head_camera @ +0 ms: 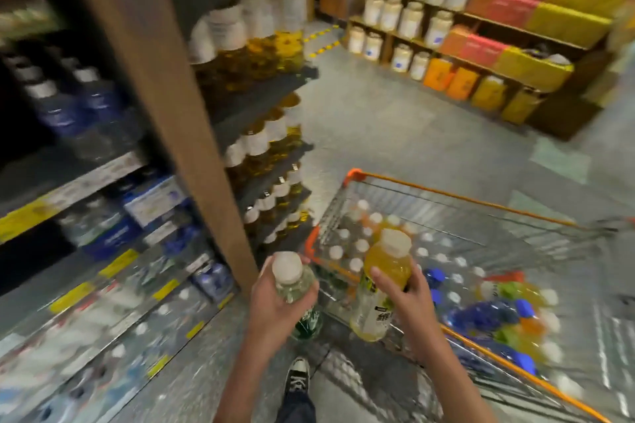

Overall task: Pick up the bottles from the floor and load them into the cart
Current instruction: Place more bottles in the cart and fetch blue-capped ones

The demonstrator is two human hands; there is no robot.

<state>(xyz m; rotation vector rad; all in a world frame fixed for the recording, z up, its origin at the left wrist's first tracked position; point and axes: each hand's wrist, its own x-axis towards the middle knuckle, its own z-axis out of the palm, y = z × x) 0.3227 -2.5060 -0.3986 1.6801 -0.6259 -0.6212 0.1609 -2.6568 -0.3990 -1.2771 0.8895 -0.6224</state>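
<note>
Currently left hand (pixel 275 299) wraps a clear-green bottle (pixel 298 288), right hand (pixel 402 288) wraps an orange-juice bottle (pixel 379 282), both upright beside the cart (pixel 457 197) rim. Advice: carry each over the rim, lower into gaps between loaded bottles, then let go.

— How's the light?
— Bright and even, store lighting that seems to come from overhead, though no lamp shows. The floor (pixel 395 120) carries a soft sheen and only faint shadows.
— Sharpness?
— Poor. Motion blur smears nearly everything, worst on the left shelves (pixel 86 182) and inside the cart (pixel 464 197), where colours run together. Labels are unreadable.
— Distortion?
— Strong wide-angle bending: the wooden upright (pixel 165 106) leans and the edges stretch. The upper left corner falls dark.
</note>
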